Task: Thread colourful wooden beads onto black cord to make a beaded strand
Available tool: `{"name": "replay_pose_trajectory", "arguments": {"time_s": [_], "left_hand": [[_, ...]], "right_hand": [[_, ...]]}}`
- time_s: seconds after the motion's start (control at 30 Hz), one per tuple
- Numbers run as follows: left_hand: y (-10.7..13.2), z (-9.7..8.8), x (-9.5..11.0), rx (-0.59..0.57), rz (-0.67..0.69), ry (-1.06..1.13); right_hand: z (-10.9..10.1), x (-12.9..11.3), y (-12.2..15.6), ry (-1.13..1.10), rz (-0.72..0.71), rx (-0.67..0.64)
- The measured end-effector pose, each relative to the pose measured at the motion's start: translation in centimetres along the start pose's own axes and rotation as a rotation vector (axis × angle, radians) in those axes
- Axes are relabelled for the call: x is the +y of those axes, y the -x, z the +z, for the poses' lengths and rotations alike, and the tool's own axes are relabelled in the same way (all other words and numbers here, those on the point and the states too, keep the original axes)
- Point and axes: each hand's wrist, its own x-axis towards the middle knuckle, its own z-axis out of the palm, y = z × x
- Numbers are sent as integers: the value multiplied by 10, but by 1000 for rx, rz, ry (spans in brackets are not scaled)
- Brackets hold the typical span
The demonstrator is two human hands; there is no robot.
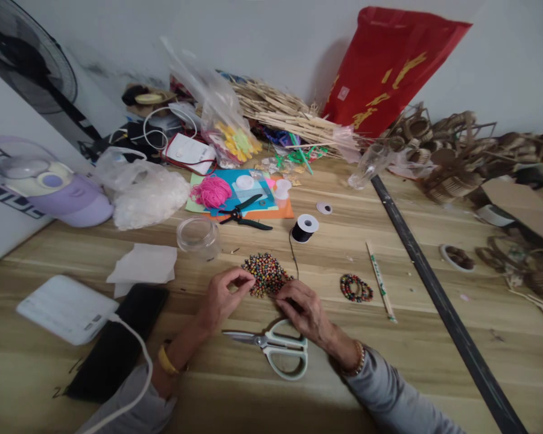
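A heap of small multicoloured beads (265,274) lies on the wooden table (326,367). My left hand (224,296) rests at the heap's left edge, thumb and forefinger pinched together over the beads. My right hand (301,307) lies at the heap's right edge, fingers curled down, apparently on a thin black cord that runs back to a black cord spool (304,228). What either pinch holds is too small to make out. Pale green scissors (276,348) lie just in front of both hands. A finished bead bracelet (356,288) sits to the right.
A clear jar (198,237), black pliers (244,217), pink yarn (211,191) and coloured paper sit behind the beads. A black phone (117,343), white power bank (67,308) and tissue (142,265) lie left. A dark bar (434,289) crosses the table at right, beside a wrapped chopstick (380,280).
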Motion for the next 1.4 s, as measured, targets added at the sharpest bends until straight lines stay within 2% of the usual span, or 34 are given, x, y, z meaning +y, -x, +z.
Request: {"name": "replay_pose_trajectory", "arguments": {"time_s": [0.23,0.37,0.6,1.0,1.1,1.2,1.4], "left_hand": [[0,1,0,-100,236,-204],[2,1,-2,-152,327,-321],[4,2,-5,-238,396,-467],[4,7,-6,-217,480,-622],[4,7,-6,-194,483,-598],[4,7,-4,-157,437,-476],[4,8,4,-162,238,-113]], "right_hand": [[1,1,1,10,-8,5],[1,2,1,19,-2,-14],[2,2,1,26,3,-8],[2,2,0,19,17,-17],[2,0,0,12,11,-10],[1,-1,-1,18,2,-5],[1,1,1,19,-11,10]]}}
